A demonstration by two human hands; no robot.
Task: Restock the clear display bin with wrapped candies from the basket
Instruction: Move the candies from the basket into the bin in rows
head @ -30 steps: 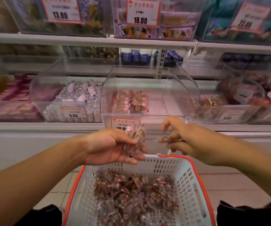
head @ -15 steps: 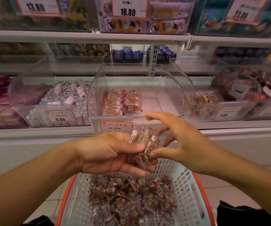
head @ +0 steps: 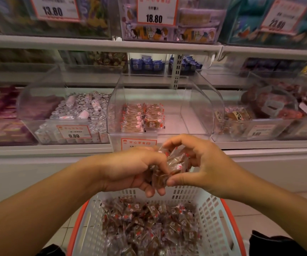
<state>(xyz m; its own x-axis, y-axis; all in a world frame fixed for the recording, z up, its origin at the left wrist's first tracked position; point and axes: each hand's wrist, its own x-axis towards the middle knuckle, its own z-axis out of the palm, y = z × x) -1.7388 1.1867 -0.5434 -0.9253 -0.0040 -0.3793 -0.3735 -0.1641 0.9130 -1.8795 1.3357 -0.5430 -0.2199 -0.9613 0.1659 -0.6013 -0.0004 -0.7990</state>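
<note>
Several wrapped candies (head: 174, 164), light and slick in crinkly film, sit pinched between the curled left hand (head: 130, 169) and right hand (head: 202, 163) above the basket (head: 211, 206), near the clear display bin (head: 191, 108); cupping from below should hold better than pinching wrapper ends.

**Hands meet above the basket, bin straight ahead**

The basket (head: 221, 215) sits nearest the camera, with loose wrapped candies (head: 149, 224) heaped in it. Above its far rim, the left hand (head: 130, 170) and right hand (head: 202, 167) come together, a bunch of candies (head: 174, 163) between them. Behind the hands, on the shelf (head: 47, 149), stands the clear display bin (head: 200, 108); stacked candies (head: 142, 117) lie in its left part. Another bin (head: 43, 108) stands just left of it, another (head: 259, 115) just right. Higher shelves run behind and above.
</note>
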